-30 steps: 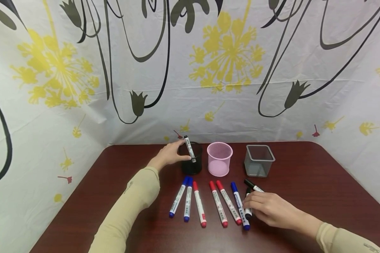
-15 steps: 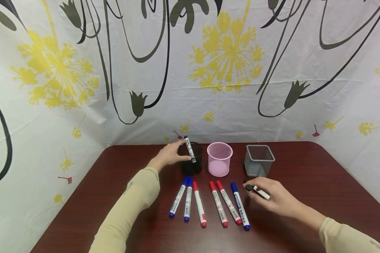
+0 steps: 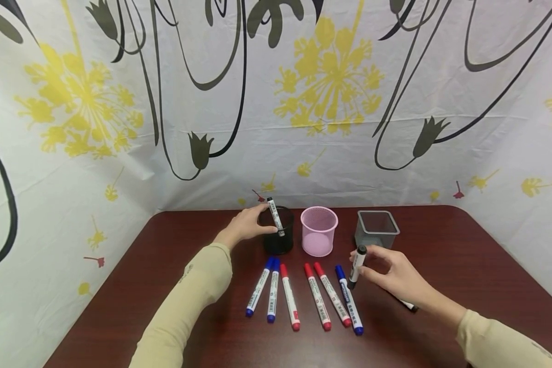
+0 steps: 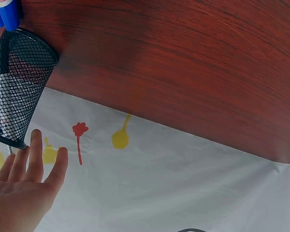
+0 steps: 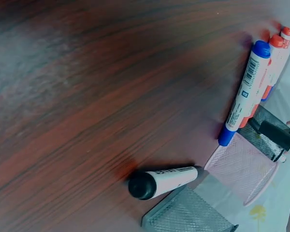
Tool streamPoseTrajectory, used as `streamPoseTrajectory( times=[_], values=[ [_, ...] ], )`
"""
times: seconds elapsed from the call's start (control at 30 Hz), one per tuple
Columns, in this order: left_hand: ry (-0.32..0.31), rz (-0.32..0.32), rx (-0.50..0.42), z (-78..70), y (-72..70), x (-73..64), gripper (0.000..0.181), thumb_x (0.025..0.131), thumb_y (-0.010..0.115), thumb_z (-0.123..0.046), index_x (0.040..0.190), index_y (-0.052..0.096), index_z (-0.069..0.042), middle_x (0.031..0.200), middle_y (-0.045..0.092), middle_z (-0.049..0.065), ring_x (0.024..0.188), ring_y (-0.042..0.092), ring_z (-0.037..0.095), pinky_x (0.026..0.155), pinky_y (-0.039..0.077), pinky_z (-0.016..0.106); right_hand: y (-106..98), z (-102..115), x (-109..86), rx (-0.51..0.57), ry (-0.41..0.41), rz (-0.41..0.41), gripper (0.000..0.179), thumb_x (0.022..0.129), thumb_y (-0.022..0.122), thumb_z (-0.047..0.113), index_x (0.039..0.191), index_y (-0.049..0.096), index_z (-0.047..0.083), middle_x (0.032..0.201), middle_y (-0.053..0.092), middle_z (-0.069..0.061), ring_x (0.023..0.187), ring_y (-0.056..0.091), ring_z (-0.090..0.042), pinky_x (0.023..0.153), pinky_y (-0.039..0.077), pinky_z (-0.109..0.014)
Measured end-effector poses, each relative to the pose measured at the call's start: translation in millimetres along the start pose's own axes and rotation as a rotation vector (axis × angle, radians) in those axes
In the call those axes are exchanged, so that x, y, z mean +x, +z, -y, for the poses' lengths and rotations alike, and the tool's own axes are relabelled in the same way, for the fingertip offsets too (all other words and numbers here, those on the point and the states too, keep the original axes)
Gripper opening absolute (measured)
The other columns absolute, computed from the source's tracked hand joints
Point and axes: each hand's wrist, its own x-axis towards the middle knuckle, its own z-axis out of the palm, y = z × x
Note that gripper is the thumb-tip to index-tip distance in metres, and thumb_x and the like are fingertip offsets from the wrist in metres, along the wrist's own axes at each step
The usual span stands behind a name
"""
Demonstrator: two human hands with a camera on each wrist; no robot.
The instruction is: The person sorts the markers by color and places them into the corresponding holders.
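My left hand [image 3: 246,225] grips the rim of the black mesh pen cup [image 3: 278,247], thumb in front and fingers at the back. A white marker with a black cap [image 3: 274,214] leans inside that cup. Straight fingers of the left hand [image 4: 31,183] reach the rim in the left wrist view. My right hand [image 3: 397,273] pinches a black-capped whiteboard marker [image 3: 358,266] nearly upright over the table; its black cap [image 5: 275,135] shows in the right wrist view. Another black marker [image 5: 171,180] lies on the table, partly hidden under the right hand in the head view.
A pink mesh cup [image 3: 319,240] and a square grey mesh holder [image 3: 377,232] stand beside the black cup. In front lie several markers, blue ones [image 3: 259,286] and red ones [image 3: 290,296]. A printed cloth [image 3: 257,102] hangs behind the dark red table [image 3: 211,317].
My right hand has picked up a black marker, moved up toward the grey holder and turned the marker upright. The other black marker now lies farther right. My left hand has stayed still.
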Motion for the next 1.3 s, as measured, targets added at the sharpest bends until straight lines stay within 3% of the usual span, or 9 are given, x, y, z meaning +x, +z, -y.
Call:
streamPoseTrajectory(
  times=[0.2, 0.4, 0.53, 0.7, 0.9, 1.3],
  values=[
    [-0.004, 0.002, 0.001, 0.0, -0.7, 0.5, 0.075, 0.074, 0.064, -0.049, 0.136, 0.035, -0.018, 0.131, 0.043, 0.007, 0.117, 0.040, 0.026, 0.089, 0.035, 0.046, 6, 2, 5.2, 0.096, 0.020, 0.004, 0.025, 0.081, 0.063, 0.005, 0.104, 0.060, 0.010, 0.101, 0.062, 0.002, 0.085, 0.058, -0.012, 0.071, 0.046, -0.028],
    [0.002, 0.000, -0.007, 0.3, -0.7, 0.3, 0.075, 0.074, 0.065, -0.048, 0.136, 0.035, -0.017, 0.131, 0.043, 0.007, 0.117, 0.040, 0.026, 0.089, 0.035, 0.046, 13, 13, 13.8, 0.140, 0.027, -0.007, 0.025, 0.079, 0.063, -0.001, 0.103, 0.059, 0.006, 0.099, 0.062, -0.001, 0.081, 0.059, -0.015, 0.069, 0.047, -0.025],
    [0.002, -0.002, -0.004, 0.7, 0.0, 0.5, 0.075, 0.074, 0.065, -0.048, 0.136, 0.035, -0.017, 0.130, 0.043, 0.007, 0.117, 0.040, 0.026, 0.088, 0.035, 0.047, 16, 22, 21.0, 0.121, 0.044, -0.023, 0.025, 0.078, 0.064, -0.001, 0.102, 0.060, 0.007, 0.096, 0.063, -0.001, 0.078, 0.058, -0.013, 0.068, 0.046, -0.024],
    [0.005, -0.008, 0.000, 1.3, 0.3, 0.6, 0.075, 0.074, 0.065, -0.048, 0.136, 0.035, -0.017, 0.130, 0.043, 0.007, 0.116, 0.041, 0.026, 0.088, 0.036, 0.046, 21, 16, 27.7, 0.057, 0.067, -0.034, 0.022, 0.080, 0.065, 0.009, 0.101, 0.060, 0.013, 0.091, 0.061, 0.007, 0.073, 0.058, -0.010, 0.063, 0.047, -0.026],
    [0.003, -0.003, 0.007, 0.4, -0.4, 0.5, 0.075, 0.074, 0.065, -0.049, 0.136, 0.035, -0.018, 0.130, 0.043, 0.006, 0.116, 0.040, 0.026, 0.088, 0.036, 0.046, 23, 18, 36.4, -0.007, 0.079, -0.075, 0.022, 0.078, 0.066, 0.011, 0.100, 0.061, 0.011, 0.088, 0.060, 0.007, 0.071, 0.054, -0.010, 0.058, 0.045, -0.024],
    [0.001, 0.004, 0.009, -0.5, -1.8, -0.4, 0.076, 0.074, 0.064, -0.051, 0.136, 0.034, -0.017, 0.131, 0.043, 0.006, 0.117, 0.040, 0.026, 0.088, 0.036, 0.046, 24, 24, 56.9, 0.026, 0.122, -0.063, 0.020, 0.081, 0.065, 0.017, 0.100, 0.061, 0.012, 0.088, 0.061, 0.006, 0.073, 0.057, -0.013, 0.062, 0.046, -0.027]
  ],
)
